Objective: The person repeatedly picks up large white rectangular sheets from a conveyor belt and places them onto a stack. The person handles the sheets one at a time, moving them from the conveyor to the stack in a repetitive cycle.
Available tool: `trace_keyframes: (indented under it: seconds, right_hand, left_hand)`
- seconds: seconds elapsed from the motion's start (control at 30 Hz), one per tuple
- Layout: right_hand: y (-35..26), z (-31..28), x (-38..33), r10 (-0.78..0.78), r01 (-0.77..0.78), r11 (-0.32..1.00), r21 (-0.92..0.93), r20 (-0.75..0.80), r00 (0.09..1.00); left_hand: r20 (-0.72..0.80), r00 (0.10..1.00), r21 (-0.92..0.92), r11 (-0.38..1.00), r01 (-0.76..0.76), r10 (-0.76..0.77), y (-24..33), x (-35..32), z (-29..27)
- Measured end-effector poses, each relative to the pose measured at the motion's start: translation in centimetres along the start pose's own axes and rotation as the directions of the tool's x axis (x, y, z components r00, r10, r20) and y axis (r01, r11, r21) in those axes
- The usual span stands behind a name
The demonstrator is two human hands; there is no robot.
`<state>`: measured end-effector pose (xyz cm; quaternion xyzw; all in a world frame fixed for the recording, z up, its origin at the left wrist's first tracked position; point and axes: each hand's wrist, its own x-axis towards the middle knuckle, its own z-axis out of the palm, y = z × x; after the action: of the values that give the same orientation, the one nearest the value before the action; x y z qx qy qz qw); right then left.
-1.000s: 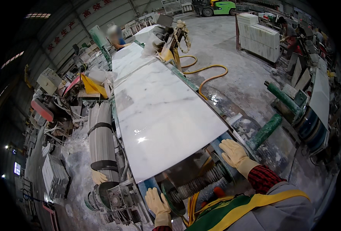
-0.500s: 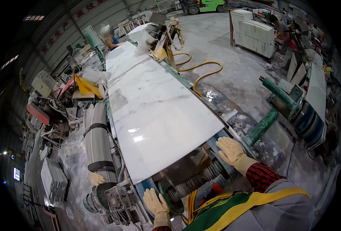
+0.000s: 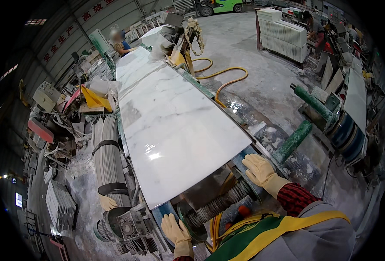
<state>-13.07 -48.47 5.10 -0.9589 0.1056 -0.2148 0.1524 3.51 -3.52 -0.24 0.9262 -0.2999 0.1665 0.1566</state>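
A polished white marble slab (image 3: 179, 143) with grey veins lies flat in front of me, its near edge just beyond my hands. My left hand (image 3: 175, 231), in a cream rubber glove, rests on the blue frame (image 3: 162, 211) by the slab's near left corner, fingers stretched out. The right one (image 3: 262, 173), gloved alike, lies open on the frame's right side, close to the near right corner. Neither holds anything. Between them sits a ribbed roller (image 3: 220, 202), partly hidden by my apron (image 3: 262, 237). A second pale slab (image 3: 136, 63) lies beyond the first.
On the left are a motor (image 3: 125, 224), a strapped grey bundle (image 3: 109, 161) and a loose cream glove (image 3: 107, 202). A green roller (image 3: 293, 141) juts out at the right. A yellow hose (image 3: 229, 71) curves over the floor. Another person (image 3: 120, 45) stands at the far end.
The view has shifted slightly, moving the surroundings a little to the left in the picture. Both my hands stay flat on the frame, and the slab shows no clear movement of its own.
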Motion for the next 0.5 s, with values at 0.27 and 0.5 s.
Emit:
trace_keyframes:
  seconds: [0.27,0.5]
  right_hand:
    - [0.21,0.23,-0.29,-0.03,0.031,0.999,0.014,-0.04,0.999]
    - [0.4,0.53,-0.75,-0.036,0.036,0.999,-0.004,-0.056,0.998]
  left_hand:
    - [-0.006,1.0,0.015,1.0,0.005,-0.005,0.44,-0.16,-0.27]
    - [-0.009,1.0,0.011,1.0,0.001,-0.001,0.12,-0.62,0.06]
